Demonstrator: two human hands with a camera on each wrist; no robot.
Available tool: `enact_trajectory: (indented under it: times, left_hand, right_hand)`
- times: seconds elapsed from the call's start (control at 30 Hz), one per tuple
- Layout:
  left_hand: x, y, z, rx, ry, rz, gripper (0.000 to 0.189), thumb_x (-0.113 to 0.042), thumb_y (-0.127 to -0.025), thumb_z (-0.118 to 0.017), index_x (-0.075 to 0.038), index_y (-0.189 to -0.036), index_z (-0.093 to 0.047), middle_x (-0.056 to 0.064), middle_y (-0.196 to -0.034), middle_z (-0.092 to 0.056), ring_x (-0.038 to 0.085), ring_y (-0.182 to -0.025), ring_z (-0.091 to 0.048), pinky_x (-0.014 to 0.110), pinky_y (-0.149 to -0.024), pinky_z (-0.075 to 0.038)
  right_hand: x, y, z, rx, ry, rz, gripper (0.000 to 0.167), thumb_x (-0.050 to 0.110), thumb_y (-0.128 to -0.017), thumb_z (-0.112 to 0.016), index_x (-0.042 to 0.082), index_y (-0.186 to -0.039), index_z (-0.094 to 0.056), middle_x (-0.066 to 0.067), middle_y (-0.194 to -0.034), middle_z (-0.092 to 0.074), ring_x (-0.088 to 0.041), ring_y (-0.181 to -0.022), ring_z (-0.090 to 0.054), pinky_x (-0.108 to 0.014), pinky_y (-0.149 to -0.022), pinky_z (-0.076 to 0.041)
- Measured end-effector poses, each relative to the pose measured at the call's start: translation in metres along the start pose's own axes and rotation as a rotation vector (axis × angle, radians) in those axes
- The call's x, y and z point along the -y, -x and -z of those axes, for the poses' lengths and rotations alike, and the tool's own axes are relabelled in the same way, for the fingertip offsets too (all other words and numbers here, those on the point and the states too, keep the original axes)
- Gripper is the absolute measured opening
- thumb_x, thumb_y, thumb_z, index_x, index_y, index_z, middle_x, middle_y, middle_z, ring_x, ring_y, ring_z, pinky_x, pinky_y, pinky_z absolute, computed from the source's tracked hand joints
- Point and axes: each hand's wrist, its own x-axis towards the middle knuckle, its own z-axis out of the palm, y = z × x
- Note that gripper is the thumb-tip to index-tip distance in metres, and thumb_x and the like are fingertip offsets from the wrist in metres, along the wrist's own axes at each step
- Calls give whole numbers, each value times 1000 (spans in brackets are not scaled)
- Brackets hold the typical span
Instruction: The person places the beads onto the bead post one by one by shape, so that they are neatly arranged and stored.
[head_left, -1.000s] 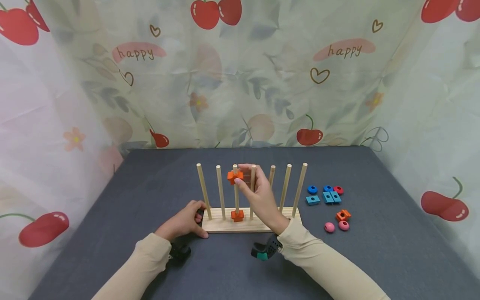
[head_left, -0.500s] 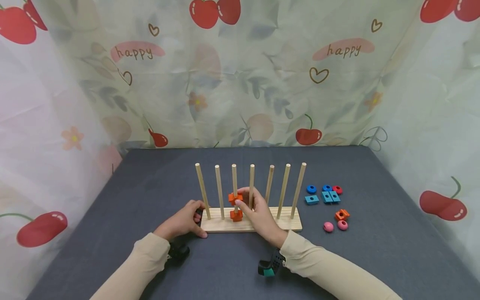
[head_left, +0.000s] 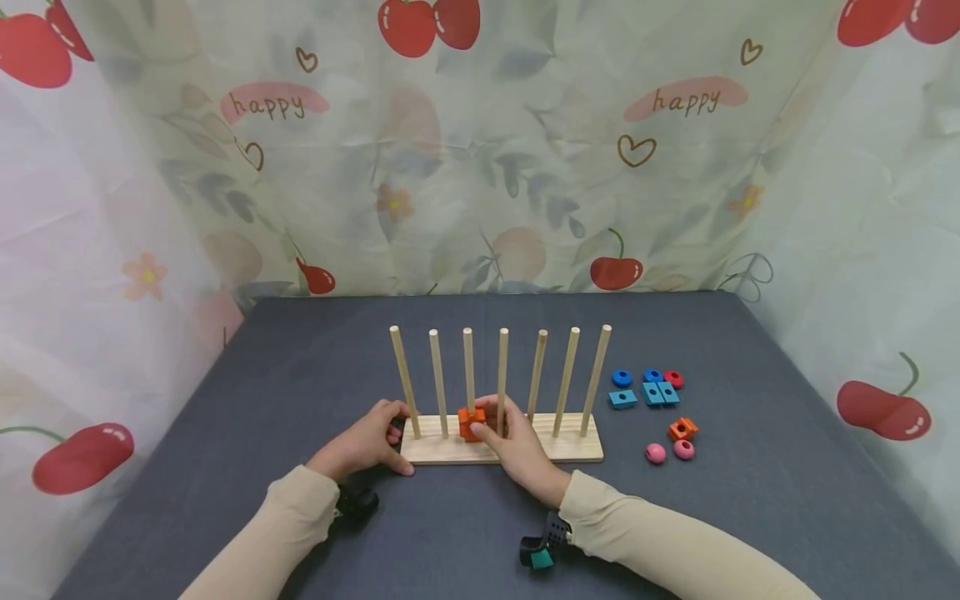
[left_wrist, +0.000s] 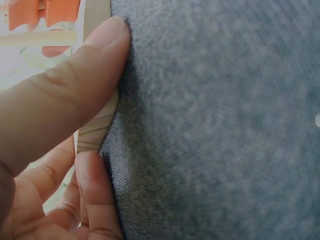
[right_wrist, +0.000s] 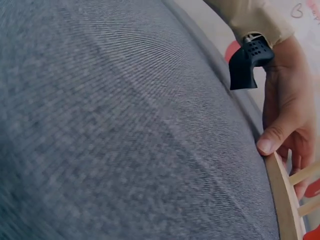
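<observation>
A wooden peg board (head_left: pixel 450 452) with a row of upright pegs stands on the dark table. My left hand (head_left: pixel 367 440) grips its left end; in the left wrist view the thumb (left_wrist: pixel 75 80) lies along the base's edge and the fingers (left_wrist: pixel 95 180) sit round the corner. Low on the third peg from the left, my right hand (head_left: pixel 522 450) pinches an orange notched block (head_left: pixel 468 417), thumb in front. That block rests right over a second orange one on the same peg, and the two look like one stack. The fingers behind the block are partly hidden.
Right of the board lie blue rings (head_left: pixel 622 378), a red ring (head_left: pixel 673 380), light blue rectangular blocks (head_left: pixel 622 400), an orange block (head_left: pixel 682 429) and pink beads (head_left: pixel 656 453). A printed curtain (head_left: pixel 480 167) hangs behind the table.
My right hand has slid the orange block down the third peg, from near its top onto the lower orange block. My left hand keeps its grip on the board's end.
</observation>
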Motion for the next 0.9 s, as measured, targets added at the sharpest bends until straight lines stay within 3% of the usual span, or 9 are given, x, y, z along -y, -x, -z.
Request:
enact_trajectory:
  times: [0.23, 0.5, 0.77, 0.9]
  left_hand:
    - [0, 3, 1, 8, 6, -13, 72, -3, -56, -92, -1, -117, -54, 13, -111, -44, 21, -92, -48, 30, -78, -42]
    - [3, 1, 1, 4, 11, -27, 71, -2, -55, -93, -2, -116, -55, 12, -109, -44, 21, -91, -48, 30, -78, -43]
    - [5, -2, 1, 5, 25, -34, 71, -2, -55, -93, -2, -115, -55, 12, -108, -43, 21, -91, -48, 30, -78, -42]
    - [4, -1, 1, 1, 25, -27, 71, -1, -55, -93, -2, -115, -55, 12, -107, -43, 20, -90, -48, 30, -78, -42]
  right_hand:
    - [2, 0, -2, 10, 14, 2, 37, 9, -91, -65, 2, -124, -52, -16, -117, -61, -29, -108, -58, -36, -90, -48]
    - [6, 3, 7, 100, 49, -55, 58, -2, -87, -66, 5, -140, -44, -20, -135, -51, -38, -126, -48, -53, -103, -38]
    - [10, 20, 25, 214, 123, -82, 73, 11, -92, -66, 3, -151, -25, -18, -152, -36, -35, -141, -33, -54, -112, -25]
    - [16, 35, 37, 268, 182, -105, 75, 17, -95, -63, 4, -153, -19, -19, -155, -30, -36, -142, -30, -55, -112, -24]
